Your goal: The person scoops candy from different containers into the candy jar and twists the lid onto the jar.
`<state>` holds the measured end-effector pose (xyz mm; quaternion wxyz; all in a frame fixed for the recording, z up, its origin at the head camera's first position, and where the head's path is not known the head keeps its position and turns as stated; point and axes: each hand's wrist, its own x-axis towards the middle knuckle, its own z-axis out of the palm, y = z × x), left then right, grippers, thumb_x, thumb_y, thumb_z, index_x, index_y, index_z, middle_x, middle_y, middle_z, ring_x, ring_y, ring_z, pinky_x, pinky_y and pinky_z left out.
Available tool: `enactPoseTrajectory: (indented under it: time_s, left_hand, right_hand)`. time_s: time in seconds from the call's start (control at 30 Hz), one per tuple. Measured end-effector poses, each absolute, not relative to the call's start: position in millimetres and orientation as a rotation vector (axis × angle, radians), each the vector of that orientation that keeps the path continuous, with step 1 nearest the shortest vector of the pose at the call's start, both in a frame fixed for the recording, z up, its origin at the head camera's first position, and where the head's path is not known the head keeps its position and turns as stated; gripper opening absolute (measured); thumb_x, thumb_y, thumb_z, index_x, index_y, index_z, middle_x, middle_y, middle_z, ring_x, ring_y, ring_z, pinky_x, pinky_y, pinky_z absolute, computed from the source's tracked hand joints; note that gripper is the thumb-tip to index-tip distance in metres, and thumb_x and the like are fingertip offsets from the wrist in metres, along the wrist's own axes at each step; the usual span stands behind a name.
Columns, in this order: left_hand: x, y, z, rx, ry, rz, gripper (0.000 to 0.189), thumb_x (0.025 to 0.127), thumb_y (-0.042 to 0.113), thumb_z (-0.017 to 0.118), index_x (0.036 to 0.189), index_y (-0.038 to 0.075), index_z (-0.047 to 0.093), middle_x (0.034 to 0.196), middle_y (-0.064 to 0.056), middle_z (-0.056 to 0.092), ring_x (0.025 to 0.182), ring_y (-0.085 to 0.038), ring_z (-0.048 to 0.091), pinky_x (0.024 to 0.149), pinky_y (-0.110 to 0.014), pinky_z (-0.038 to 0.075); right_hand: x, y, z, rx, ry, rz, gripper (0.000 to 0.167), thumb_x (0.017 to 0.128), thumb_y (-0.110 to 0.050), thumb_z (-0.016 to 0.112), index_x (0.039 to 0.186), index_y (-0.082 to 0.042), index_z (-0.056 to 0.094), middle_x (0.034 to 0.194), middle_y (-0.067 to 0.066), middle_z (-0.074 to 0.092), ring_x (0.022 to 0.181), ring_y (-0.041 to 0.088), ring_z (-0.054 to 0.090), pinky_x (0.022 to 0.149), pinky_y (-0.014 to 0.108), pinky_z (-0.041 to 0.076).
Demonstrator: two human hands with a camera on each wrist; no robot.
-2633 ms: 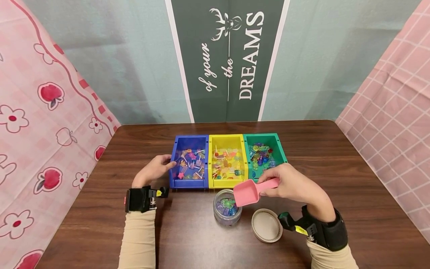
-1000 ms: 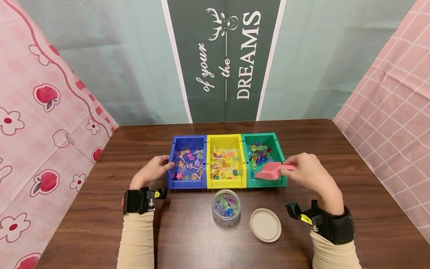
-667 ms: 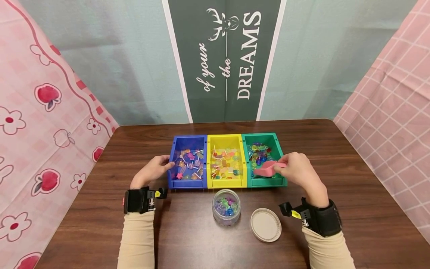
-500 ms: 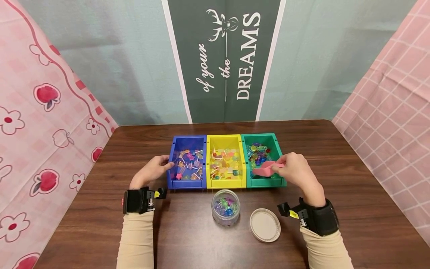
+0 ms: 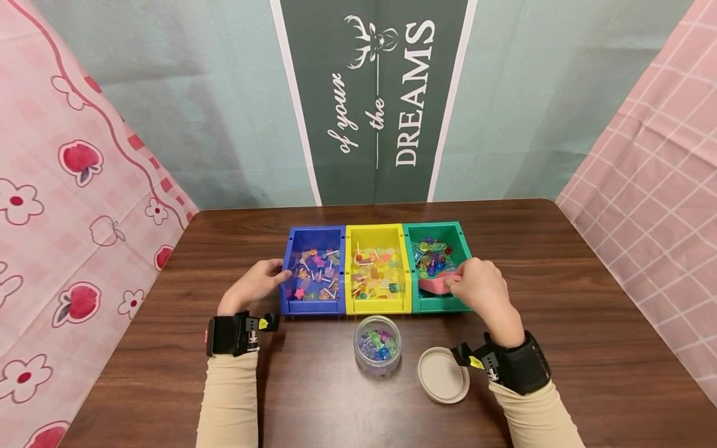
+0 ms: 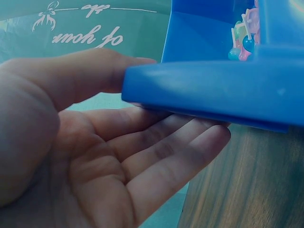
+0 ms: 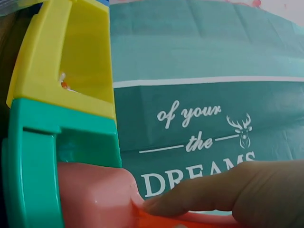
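My left hand grips the side wall of the blue bin, thumb over the rim and fingers on the outside. In my right hand is a pink scoop, held by its handle, its bowl down inside the front of the green bin. The right wrist view shows the index finger laid along the handle by the scoop. Colourful translucent beads lie behind the scoop in the green bin. What the scoop's bowl holds is hidden.
Between them stands a yellow bin with small lollipop-shaped charms, joined in a row with the others. A clear jar of beads stands in front of it. A pale round lid lies to the jar's right, beneath the right wrist camera.
My right hand has carried the scoop from over the jar to the green bin, then lowered it inside and pushed it slightly leftward. My left hand stays on the blue bin.
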<state>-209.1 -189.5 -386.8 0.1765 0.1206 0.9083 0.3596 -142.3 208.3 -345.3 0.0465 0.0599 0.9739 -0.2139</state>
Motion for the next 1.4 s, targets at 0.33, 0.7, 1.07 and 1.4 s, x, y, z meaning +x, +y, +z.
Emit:
enactPoseTrajectory:
  time_s: [0.33, 0.7, 1.07, 1.4]
  left_hand:
    - [-209.1, -187.7, -384.9, 0.327, 2.567, 1.012, 0.042, 0.102, 0.017, 0.045, 0.133, -0.011, 0.048, 0.119, -0.027, 0.063, 0.100, -0.025, 0.061, 0.098, -0.048, 0.050]
    - [-210.1, -188.7, -386.7, 0.336, 2.576, 0.997, 0.042, 0.102, 0.017, 0.045, 0.134, -0.012, 0.047, 0.120, -0.027, 0.063, 0.102, -0.027, 0.061, 0.098, -0.048, 0.050]
    - [-210.3, -189.4, -387.2, 0.334, 2.565, 1.014, 0.042, 0.102, 0.017, 0.045, 0.133, -0.011, 0.047, 0.119, -0.027, 0.063, 0.100, -0.025, 0.061, 0.097, -0.047, 0.050]
    - [-209.5, -188.7, -387.0, 0.328, 2.555, 1.036, 0.042, 0.102, 0.016, 0.044, 0.134, -0.011, 0.047, 0.120, -0.028, 0.063, 0.102, -0.027, 0.061, 0.098, -0.048, 0.050]
  right_hand:
    - [-142.0, 201.9, -349.8, 0.238, 3.017, -0.605, 0.043, 0.088, -0.021, 0.061, 0.051, -0.011, 0.042, 0.051, -0.001, 0.030, 0.052, 0.018, 0.038, 0.044, 0.025, 0.028]
    - [-141.1, 191.5, -353.2, 0.240, 3.020, -0.565, 0.043, 0.087, -0.017, 0.055, 0.050, -0.012, 0.034, 0.052, -0.002, 0.025, 0.050, 0.016, 0.032, 0.045, 0.025, 0.027]
    - [-149.5, 191.5, -362.7, 0.280, 2.996, -0.532, 0.042, 0.088, -0.023, 0.059, 0.055, -0.009, 0.038, 0.055, 0.002, 0.029, 0.053, 0.020, 0.041, 0.046, 0.027, 0.032]
    - [-157.2, 192.2, -372.3, 0.318, 2.959, -0.556, 0.042, 0.090, -0.025, 0.059, 0.056, -0.008, 0.040, 0.055, 0.002, 0.030, 0.054, 0.021, 0.043, 0.047, 0.027, 0.034]
